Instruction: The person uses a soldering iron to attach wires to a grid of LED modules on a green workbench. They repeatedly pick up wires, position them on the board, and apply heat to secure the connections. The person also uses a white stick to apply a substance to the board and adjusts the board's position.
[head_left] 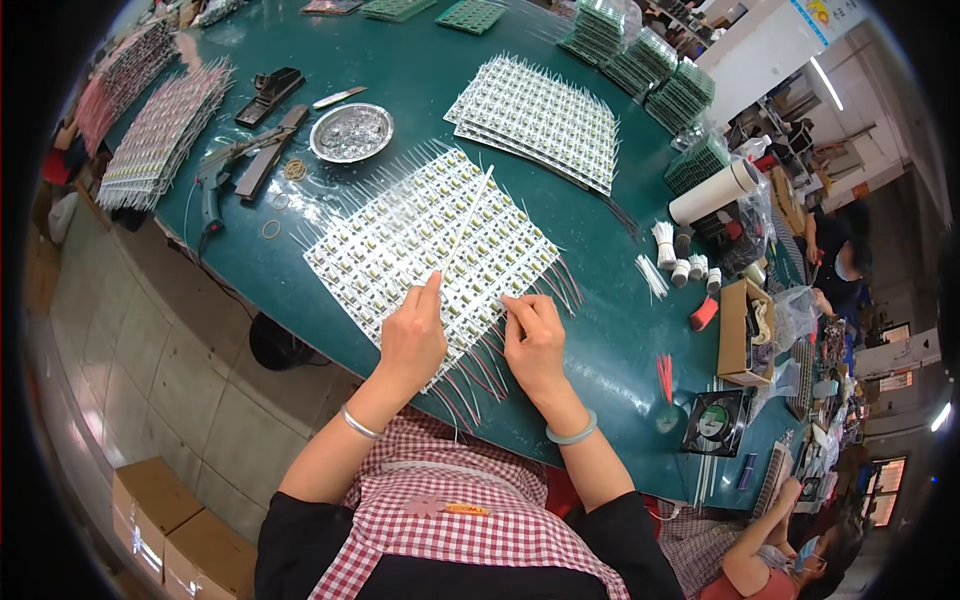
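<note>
A large panel of small white circuit boards with red and white wires (430,235) lies on the green table (420,70) in front of me. My left hand (412,335) rests on the panel's near edge, with thumb and forefinger pinched on a thin white stick (468,220) that lies slanting across the panel. My right hand (535,340) is beside it at the panel's near right corner, its fingertips pinching one of the red and white wires (478,372) that fan out toward me.
A second stack of panels (535,115) lies farther back. A metal dish (351,132), a glue gun (215,175) and rubber bands sit at the left. Green board stacks (665,85), a white roll (715,192), a cardboard box (738,335) and a small fan (715,422) line the right. Another person sits at lower right.
</note>
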